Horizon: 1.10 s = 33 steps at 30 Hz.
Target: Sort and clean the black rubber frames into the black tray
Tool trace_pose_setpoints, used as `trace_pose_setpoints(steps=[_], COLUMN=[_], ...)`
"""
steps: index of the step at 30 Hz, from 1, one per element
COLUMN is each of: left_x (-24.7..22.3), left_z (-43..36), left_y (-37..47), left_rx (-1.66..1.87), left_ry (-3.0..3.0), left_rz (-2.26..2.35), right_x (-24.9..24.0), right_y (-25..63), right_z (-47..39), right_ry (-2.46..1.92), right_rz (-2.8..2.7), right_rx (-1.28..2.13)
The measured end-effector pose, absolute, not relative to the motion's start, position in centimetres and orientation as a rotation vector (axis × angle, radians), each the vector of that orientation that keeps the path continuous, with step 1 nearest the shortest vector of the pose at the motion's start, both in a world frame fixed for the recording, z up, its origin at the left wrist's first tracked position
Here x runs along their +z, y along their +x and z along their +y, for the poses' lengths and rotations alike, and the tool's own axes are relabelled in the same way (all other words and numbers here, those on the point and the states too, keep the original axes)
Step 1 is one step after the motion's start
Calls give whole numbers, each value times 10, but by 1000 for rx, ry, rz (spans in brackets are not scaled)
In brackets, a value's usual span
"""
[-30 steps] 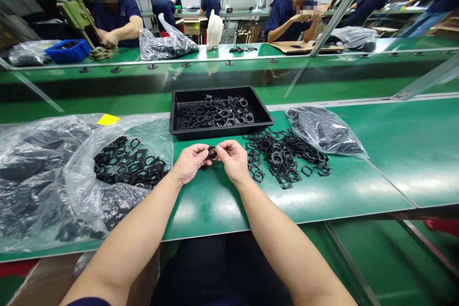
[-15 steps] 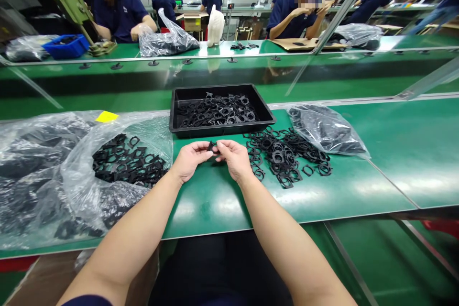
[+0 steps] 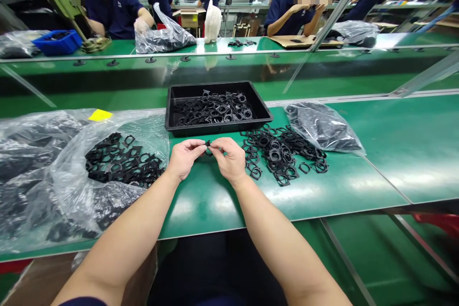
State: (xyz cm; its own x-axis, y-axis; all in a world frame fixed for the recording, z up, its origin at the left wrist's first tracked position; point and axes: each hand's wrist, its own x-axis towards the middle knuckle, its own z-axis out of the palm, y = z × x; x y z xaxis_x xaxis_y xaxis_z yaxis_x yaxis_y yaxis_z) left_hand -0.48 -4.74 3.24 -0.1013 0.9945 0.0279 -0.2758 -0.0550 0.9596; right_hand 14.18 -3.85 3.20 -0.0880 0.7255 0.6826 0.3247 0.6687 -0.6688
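The green table point(image 3: 387, 162) stretches across in front of me, and on my left a big clear plastic bag point(image 3: 32, 167) sprawls over it, full of dark pieces. Straight ahead, beyond my hands, sits a black tray point(image 3: 215, 129) with many black frames heaped inside. To the right of my hands a loose pile of black rings and frames point(image 3: 278, 153) lies on the tabletop, and just behind it to the right rests a smaller clear bag point(image 3: 324, 129) of dark parts. More black frames point(image 3: 124, 165) show in the mouth of the big bag. My left hand point(image 3: 184, 158) and right hand point(image 3: 229, 158) meet in front of the tray, raised over the table, each with thumb and fingertips pinched nearly together. A yellow label point(image 3: 100, 114) lies on the big bag's far edge. Smallest of all is the black part point(image 3: 207, 144) between my two hands, gripped from both sides (my fingers cover most of it, so I can't tell its full shape).
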Motion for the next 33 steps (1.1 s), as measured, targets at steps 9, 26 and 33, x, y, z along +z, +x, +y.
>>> trace_pose_setpoints(steps=[9,26,33], left_x=[33,34,34], left_z=[-49,-49,-49], left_y=[-5,-10,-11], left_rx=[1495,1438,1354], left_ry=[1019,1327,1384], left_rz=[1018,1185,1303], right_x=[37,31,23], right_y=[142,144,137], right_z=[-40,-42,-40], right_ry=[-773,-866,-944], right_rz=[-1711,-1790,-1529], right_rx=[351,515,973])
